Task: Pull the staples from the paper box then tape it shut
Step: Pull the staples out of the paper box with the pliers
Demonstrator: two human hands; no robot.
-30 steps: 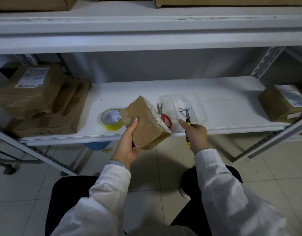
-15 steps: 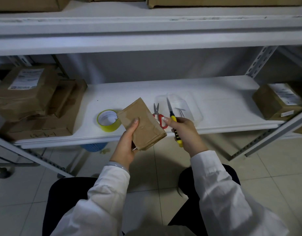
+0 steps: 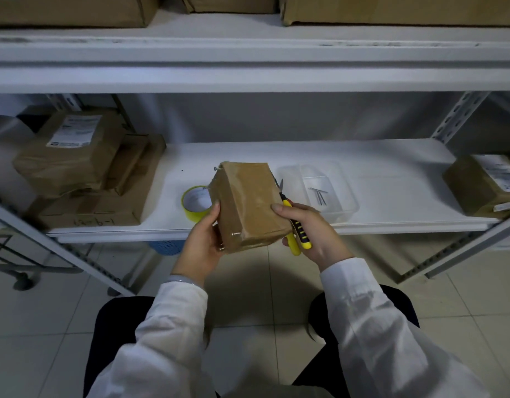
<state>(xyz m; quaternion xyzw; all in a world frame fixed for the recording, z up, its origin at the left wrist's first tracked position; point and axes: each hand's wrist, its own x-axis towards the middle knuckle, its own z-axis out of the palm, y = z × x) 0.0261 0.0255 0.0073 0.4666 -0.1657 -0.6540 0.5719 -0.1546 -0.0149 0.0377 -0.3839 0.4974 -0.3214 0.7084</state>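
Right hand (image 3: 314, 228) has swung in from the tray (image 3: 345, 209) to meet the box (image 3: 248, 202), now turned broad face up. Box rides over the shelf (image 3: 386, 173) front lip, open air below to the tiled floor (image 3: 32, 326). Left hand (image 3: 202, 242) grips its left side. Right hand is clenched round yellow-black pliers (image 3: 299, 232), thumb on the box's right edge. Tape roll (image 3: 195, 202) just behind-left; loose staples (image 3: 320, 193) lie in the clear tray; brown parcels (image 3: 70, 150) far left.

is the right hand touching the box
Touching. The head view shows the thumb of the right hand lying on the paper box, its fingers gripping the yellow-handled pliers.
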